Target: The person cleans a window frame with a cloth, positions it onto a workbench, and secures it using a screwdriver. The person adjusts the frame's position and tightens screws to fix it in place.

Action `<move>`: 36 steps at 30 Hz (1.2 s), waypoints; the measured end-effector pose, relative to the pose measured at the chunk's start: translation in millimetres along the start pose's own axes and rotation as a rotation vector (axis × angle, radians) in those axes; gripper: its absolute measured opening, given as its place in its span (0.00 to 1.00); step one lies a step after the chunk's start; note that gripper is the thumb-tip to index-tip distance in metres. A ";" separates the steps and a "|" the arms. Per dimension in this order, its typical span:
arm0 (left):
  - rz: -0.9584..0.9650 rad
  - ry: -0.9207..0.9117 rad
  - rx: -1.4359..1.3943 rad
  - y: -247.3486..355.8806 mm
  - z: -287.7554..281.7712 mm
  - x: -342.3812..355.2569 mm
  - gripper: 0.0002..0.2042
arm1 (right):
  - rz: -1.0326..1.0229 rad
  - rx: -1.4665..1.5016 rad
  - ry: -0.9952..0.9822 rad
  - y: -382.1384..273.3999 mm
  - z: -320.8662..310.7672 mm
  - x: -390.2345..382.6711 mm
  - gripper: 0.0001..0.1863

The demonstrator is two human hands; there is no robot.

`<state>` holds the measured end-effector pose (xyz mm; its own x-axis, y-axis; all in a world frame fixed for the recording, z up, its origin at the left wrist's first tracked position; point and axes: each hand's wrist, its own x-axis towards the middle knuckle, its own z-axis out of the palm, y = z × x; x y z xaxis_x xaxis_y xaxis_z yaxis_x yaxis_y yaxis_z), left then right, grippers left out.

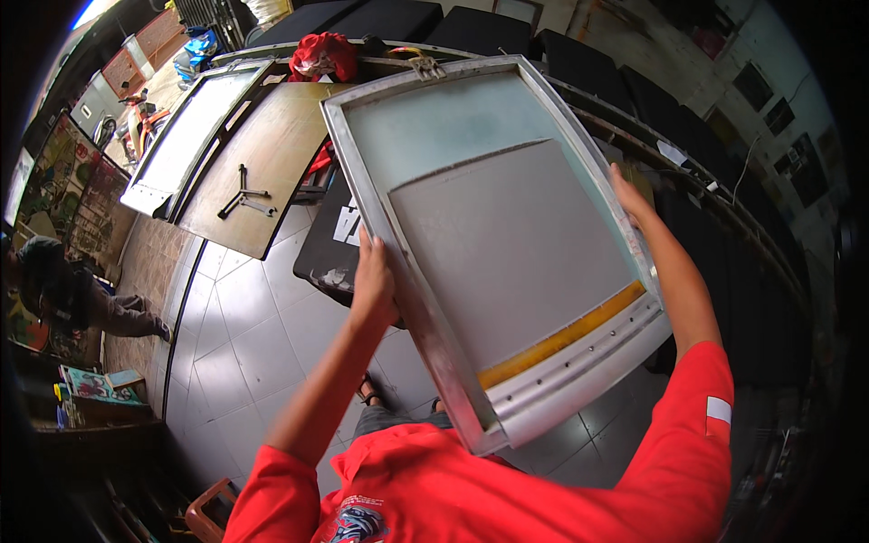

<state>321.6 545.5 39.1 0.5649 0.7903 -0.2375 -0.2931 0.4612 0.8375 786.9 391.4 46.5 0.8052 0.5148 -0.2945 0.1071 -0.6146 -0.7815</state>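
Note:
A metal-framed window panel (434, 308) is held tilted in front of me, its upper end leaning away. Pale glass (425, 122) shows in its upper part, with a grey sheet (516, 244) below and a yellow-brown strip (561, 337) near the lower rail. My left hand (373, 281) is closed on the left rail. On the opposite rail, my right hand (631, 195) grips higher up; its fingers are partly hidden by the frame. A metal latch (425, 65) sits at the panel's top edge.
Left of the panel, a wooden board (272, 136) bears a black Y-shaped wrench (242, 192) and a spanner (260, 209). Beyond are another framed panel (195, 127) and a red cloth (323, 57). Black padded pieces (389, 23) line the back. Another person (63, 290) stands far left.

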 end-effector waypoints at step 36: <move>-0.178 -0.225 0.651 79.4 -178.0 336.6 0.20 | 0.304 0.438 0.059 18.4 205.2 -67.2 0.45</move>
<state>351.1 919.9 -62.0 0.7278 0.5900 -0.3497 0.2992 0.1857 0.9359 615.1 468.1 -61.0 0.7944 0.3102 -0.5223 -0.3798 -0.4174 -0.8255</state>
